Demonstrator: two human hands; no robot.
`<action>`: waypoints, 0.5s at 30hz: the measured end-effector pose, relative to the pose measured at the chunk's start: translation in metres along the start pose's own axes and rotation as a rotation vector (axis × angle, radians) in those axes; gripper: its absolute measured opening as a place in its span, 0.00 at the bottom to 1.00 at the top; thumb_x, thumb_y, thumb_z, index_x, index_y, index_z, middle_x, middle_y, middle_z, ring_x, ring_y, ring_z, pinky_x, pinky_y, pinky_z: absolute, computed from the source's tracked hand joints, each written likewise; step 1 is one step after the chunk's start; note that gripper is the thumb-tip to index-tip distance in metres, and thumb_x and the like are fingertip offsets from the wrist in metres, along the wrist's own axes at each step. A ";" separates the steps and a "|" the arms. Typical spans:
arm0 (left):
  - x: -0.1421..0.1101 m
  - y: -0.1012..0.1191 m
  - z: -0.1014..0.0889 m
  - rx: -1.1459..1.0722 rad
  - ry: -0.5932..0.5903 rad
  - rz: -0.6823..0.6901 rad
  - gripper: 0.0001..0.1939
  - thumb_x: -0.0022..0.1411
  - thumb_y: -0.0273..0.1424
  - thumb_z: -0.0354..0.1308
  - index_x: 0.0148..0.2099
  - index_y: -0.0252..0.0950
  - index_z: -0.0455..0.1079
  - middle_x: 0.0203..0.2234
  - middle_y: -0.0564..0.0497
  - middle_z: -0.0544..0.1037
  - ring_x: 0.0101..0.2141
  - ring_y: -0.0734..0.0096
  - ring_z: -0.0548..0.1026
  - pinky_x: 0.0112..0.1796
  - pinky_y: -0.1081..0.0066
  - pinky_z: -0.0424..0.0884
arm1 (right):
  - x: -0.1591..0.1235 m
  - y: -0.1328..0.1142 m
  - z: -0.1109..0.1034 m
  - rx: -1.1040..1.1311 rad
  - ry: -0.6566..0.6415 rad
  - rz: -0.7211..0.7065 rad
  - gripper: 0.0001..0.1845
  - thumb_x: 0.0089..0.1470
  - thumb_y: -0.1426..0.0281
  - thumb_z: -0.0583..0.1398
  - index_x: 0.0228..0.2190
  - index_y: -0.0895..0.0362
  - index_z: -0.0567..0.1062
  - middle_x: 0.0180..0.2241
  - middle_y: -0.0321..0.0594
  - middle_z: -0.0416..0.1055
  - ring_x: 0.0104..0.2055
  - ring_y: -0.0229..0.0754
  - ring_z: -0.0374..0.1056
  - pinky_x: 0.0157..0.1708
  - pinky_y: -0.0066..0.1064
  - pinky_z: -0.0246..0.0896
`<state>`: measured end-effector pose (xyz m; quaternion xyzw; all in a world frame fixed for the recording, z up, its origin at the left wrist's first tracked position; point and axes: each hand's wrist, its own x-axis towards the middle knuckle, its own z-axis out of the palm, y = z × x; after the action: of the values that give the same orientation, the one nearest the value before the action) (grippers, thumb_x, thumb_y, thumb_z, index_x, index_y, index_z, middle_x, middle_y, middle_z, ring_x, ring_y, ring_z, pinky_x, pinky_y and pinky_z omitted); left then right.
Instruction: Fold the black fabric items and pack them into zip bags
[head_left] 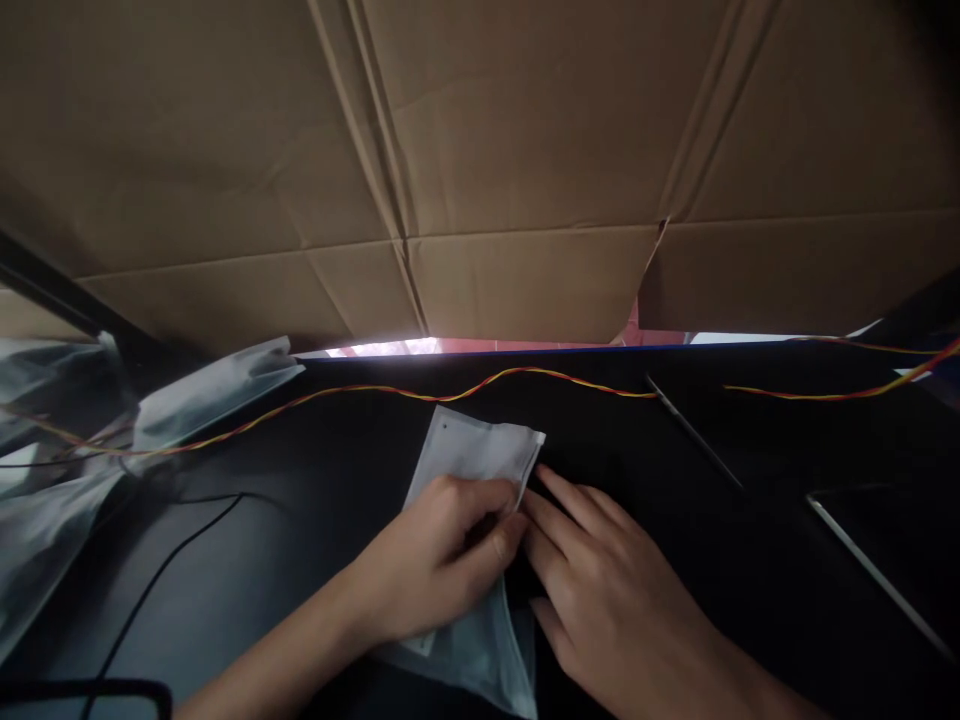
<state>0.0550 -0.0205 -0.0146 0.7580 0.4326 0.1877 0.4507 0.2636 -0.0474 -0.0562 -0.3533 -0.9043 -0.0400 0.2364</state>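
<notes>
A small translucent white plastic bag (474,455) lies on the black table (315,500) in front of me. My left hand (435,560) rests on top of it, fingers curled and thumb pinching the bag's right edge. My right hand (600,590) lies beside it on the right, fingers stretched out flat and together, fingertips touching the bag's edge next to my left thumb. The lower part of the bag (487,650) sticks out beneath my left wrist.
A twisted red-and-yellow wire (525,373) runs across the table's far side. Large cardboard sheets (480,170) stand behind. More plastic bags (67,470) pile at the left. A black cable (172,560) lies at left, and a dark flat panel (885,540) at right.
</notes>
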 end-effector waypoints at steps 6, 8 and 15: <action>0.000 -0.002 0.003 0.144 0.189 0.176 0.16 0.74 0.30 0.50 0.30 0.40 0.55 0.23 0.57 0.63 0.27 0.72 0.62 0.31 0.68 0.59 | 0.004 0.003 -0.007 0.205 -0.156 -0.378 0.13 0.69 0.72 0.59 0.44 0.59 0.84 0.45 0.43 0.85 0.53 0.50 0.76 0.69 0.42 0.60; 0.001 -0.001 0.004 0.169 0.175 0.257 0.14 0.72 0.28 0.50 0.31 0.40 0.56 0.24 0.55 0.65 0.29 0.69 0.63 0.35 0.66 0.61 | 0.005 0.000 -0.003 0.254 -0.150 -0.363 0.12 0.69 0.72 0.59 0.43 0.58 0.84 0.43 0.43 0.85 0.53 0.51 0.77 0.72 0.43 0.57; 0.000 0.008 0.021 0.070 0.143 0.379 0.12 0.71 0.27 0.49 0.33 0.40 0.55 0.27 0.53 0.70 0.30 0.68 0.66 0.39 0.62 0.65 | 0.003 -0.013 0.020 0.454 -0.127 -0.033 0.23 0.67 0.68 0.61 0.61 0.55 0.77 0.58 0.45 0.81 0.63 0.53 0.74 0.71 0.49 0.59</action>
<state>0.0730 -0.0332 -0.0189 0.8259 0.3191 0.3073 0.3488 0.2454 -0.0502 -0.0715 -0.2782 -0.9088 0.1826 0.2518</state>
